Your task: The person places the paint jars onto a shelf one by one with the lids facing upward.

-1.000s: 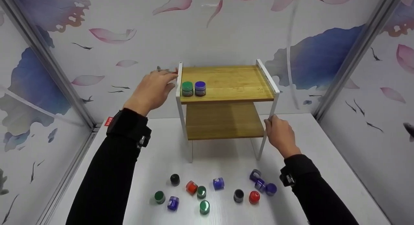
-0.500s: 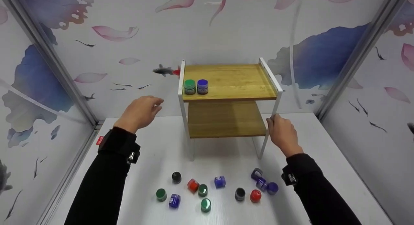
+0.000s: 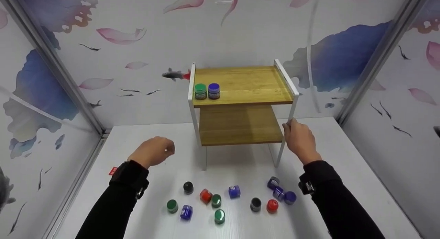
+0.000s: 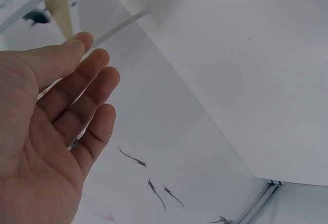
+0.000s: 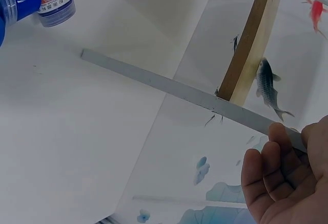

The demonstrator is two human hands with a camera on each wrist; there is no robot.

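Note:
A two-tier shelf (image 3: 251, 86) with wooden boards and a white frame stands at the table's back. My right hand (image 3: 301, 139) pinches its front right leg (image 5: 174, 86) between thumb and fingers, below the top board. Left of the shelf, my left hand (image 3: 153, 151) hovers above the table, apart from everything. In the left wrist view its fingers (image 4: 105, 80) are loosely bent, with nothing between them. On the top board's left front corner, a green-lidded paint jar (image 3: 200, 91) and a blue-lidded paint jar (image 3: 214, 91) stand upright side by side.
Several more paint jars lie or stand on the white table (image 3: 154, 184) before the shelf: black (image 3: 188, 187), red (image 3: 206, 195), green (image 3: 219, 216) and blue (image 3: 234, 191) among them. A blue cluster (image 3: 278, 193) sits near my right sleeve. Patterned walls (image 3: 137, 70) enclose the table.
My left hand has come away from the shelf's upper left side, moving down and to the left. The right hand keeps its hold on the leg, and the jars stay put.

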